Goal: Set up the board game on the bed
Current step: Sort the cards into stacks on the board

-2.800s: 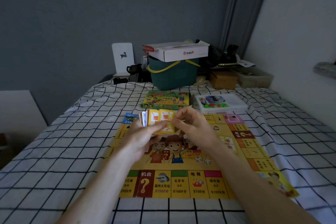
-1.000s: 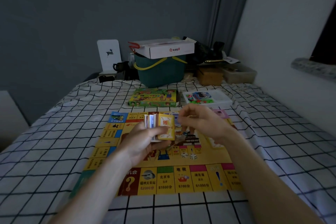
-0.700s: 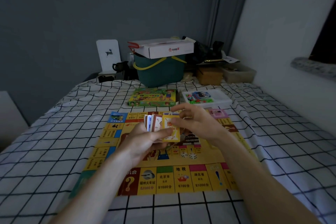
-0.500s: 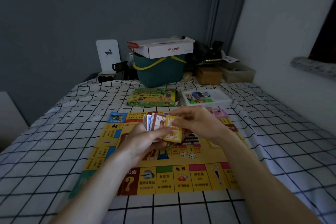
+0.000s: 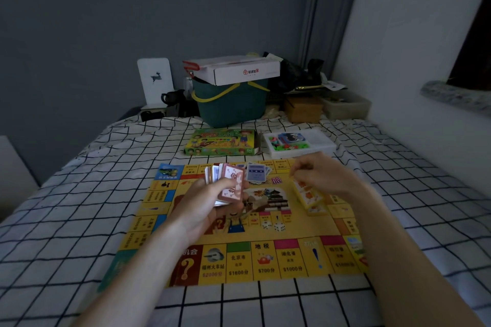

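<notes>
The yellow game board (image 5: 300, 223) lies flat on the checked bed (image 5: 79, 220). My left hand (image 5: 210, 207) grips a fanned deck of cards (image 5: 225, 183) with a reddish card on top, held above the board's middle. My right hand (image 5: 321, 175) is over the board's right side and pinches a tilted yellow card (image 5: 305, 192) at its upper edge, just above a small yellow pile (image 5: 317, 210). A pile of blue cards (image 5: 256, 172) lies near the board's far edge. Two white dice (image 5: 273, 225) sit in the middle.
The green game box (image 5: 221, 142) and a white tray of small pieces (image 5: 318, 141) lie on the bed beyond the board. Behind them stand a teal basket (image 5: 231, 106) topped by a white carton (image 5: 239, 71), plus boxes and clutter along the headboard. A wall runs on the right.
My right hand has pulled a yellow card off the deck and carried it right and down to the yellow pile. A reddish card now tops the deck in my left hand.
</notes>
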